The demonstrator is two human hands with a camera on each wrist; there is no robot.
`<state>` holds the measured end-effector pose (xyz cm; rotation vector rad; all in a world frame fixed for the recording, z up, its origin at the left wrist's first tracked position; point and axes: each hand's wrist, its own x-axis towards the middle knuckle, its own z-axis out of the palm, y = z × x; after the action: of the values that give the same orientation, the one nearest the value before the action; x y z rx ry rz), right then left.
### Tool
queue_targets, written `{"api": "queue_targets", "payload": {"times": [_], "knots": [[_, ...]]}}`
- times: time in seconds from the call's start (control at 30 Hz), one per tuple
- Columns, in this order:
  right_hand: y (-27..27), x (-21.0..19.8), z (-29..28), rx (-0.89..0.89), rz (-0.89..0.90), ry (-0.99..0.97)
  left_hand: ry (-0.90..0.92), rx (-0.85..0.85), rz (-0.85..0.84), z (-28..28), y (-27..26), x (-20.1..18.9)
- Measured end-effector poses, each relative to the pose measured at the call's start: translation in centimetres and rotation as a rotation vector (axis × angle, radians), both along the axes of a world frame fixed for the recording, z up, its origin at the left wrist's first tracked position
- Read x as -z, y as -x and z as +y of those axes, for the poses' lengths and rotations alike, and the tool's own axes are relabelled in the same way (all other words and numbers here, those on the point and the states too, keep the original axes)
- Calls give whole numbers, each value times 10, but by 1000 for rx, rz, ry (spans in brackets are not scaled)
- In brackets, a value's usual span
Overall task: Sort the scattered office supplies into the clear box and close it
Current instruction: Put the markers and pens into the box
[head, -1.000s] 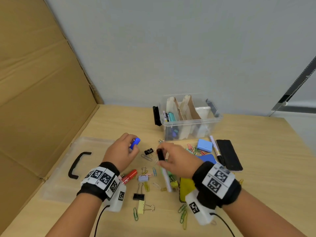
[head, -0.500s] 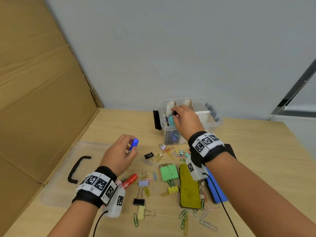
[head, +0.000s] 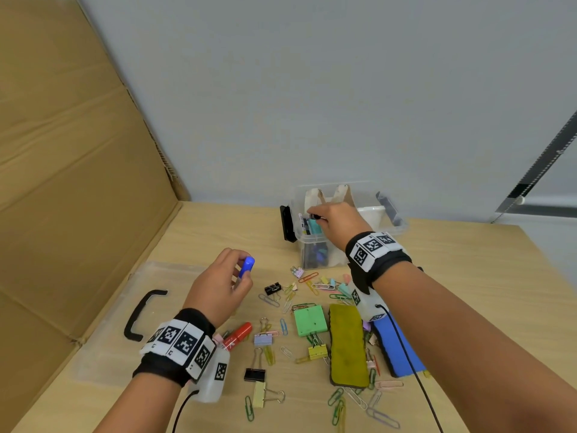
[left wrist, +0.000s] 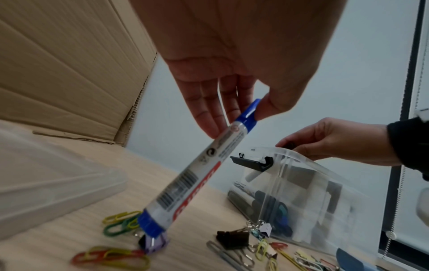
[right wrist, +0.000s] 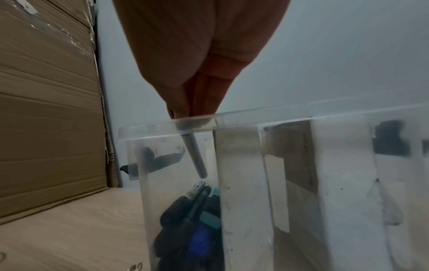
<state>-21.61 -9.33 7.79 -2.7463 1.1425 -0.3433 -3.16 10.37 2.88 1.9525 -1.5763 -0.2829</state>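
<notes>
Lowering a light, stiff pen (right wrist: 194,155) into the clear box (head: 394,227) at 12 o'clock, right hand (head: 338,225) fingers pinched on its top; left hand (head: 218,290) pinches a slick blue marker (left wrist: 197,168) near its cap.

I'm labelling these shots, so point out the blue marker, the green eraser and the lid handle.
blue marker (left wrist: 204,163): left wrist view, mid barrel.
green eraser (head: 310,320): head view, top face.
lid handle (head: 137,317): head view, mid bar.
</notes>
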Motion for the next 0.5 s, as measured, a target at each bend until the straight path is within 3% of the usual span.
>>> {"api": "queue_targets", "payload": {"times": [0.1, 0.2, 0.33, 0.43, 0.5], "knots": [[-1, -5, 3, 27, 159, -106, -2, 15, -5, -1, 3, -2], [-2, -12, 8, 15, 158, -190, -8, 20, -9, 0, 3, -2], [10, -2, 5, 49, -54, -131, -9, 20, -21, 3, -1, 1], [35, 15, 3, 187, -258, -9, 2, 19, -42, 4, -1, 3], [57, 28, 7, 314, -301, 60, 62, 0, -20, 3, 3, 1]]}}
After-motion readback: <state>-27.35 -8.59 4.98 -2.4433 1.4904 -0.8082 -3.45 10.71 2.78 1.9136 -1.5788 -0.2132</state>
